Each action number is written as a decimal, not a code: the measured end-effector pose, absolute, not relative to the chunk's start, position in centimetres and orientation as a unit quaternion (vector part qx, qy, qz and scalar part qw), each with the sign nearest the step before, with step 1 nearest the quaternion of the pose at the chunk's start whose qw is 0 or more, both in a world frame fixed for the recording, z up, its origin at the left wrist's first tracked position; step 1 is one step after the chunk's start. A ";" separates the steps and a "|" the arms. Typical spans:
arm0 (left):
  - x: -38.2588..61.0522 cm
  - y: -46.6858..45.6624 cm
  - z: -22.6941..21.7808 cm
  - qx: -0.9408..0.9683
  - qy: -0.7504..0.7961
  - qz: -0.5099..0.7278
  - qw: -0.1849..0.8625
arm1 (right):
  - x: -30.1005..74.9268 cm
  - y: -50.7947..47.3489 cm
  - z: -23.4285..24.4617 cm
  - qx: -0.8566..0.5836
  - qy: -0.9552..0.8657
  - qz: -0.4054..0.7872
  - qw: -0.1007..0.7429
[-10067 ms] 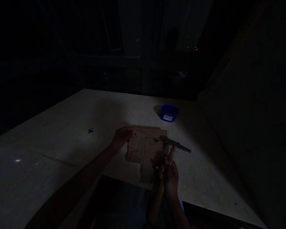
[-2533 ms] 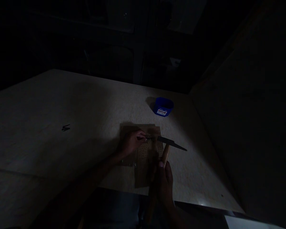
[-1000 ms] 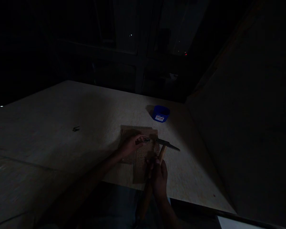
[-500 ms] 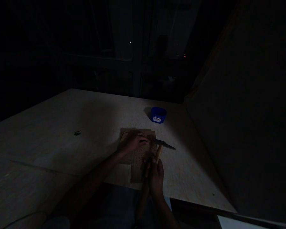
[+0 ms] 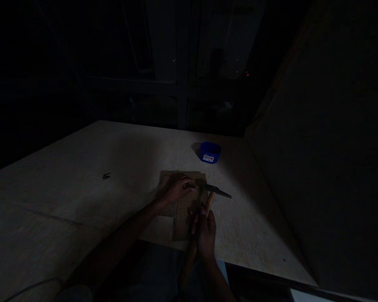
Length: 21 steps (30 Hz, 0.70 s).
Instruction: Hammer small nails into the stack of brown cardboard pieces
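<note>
In my right hand [image 5: 206, 235] is a hammer [image 5: 209, 202], gripped by its wooden handle, with its dark metal head lying sideways above the right edge of the boards. My left hand [image 5: 178, 188] rests over the brown boards [image 5: 183, 214], its thumb and fingers pinched together close to the hammer head. Whatever sits between those fingertips is too small and dark to make out. The boards are marked with many small holes or dots and lie overlapping on the table. Far to the left are several thin dark pieces that look like nails [image 5: 106, 176].
A blue plastic container [image 5: 210, 153] with a white label stands behind the boards on the pale table [image 5: 245, 226]. A wall or panel [image 5: 327, 167] rises along the right side. Dark window frames stand beyond the back edge. The light is very dim.
The view has shifted slightly. Both hands and the hammer keep nearly the same places, and the left fingers have barely moved.
</note>
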State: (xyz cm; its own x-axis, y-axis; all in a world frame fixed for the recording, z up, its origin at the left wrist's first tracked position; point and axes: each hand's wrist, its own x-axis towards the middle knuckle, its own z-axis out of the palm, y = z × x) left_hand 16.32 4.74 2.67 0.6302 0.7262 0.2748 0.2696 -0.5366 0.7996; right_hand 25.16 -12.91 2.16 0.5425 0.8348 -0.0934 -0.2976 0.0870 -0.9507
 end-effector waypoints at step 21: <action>-13.1 6.5 2.1 0.680 0.679 0.276 -0.008 | 26.4 -13.6 2.9 -0.566 -0.258 0.414 0.664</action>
State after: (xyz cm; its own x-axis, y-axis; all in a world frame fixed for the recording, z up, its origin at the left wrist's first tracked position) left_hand -13.14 6.49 2.07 -0.0753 0.9193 0.3863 0.9286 -0.0766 0.3632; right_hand 26.44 -13.60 2.91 0.5246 0.8421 -0.1256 -0.2573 0.0162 -0.9662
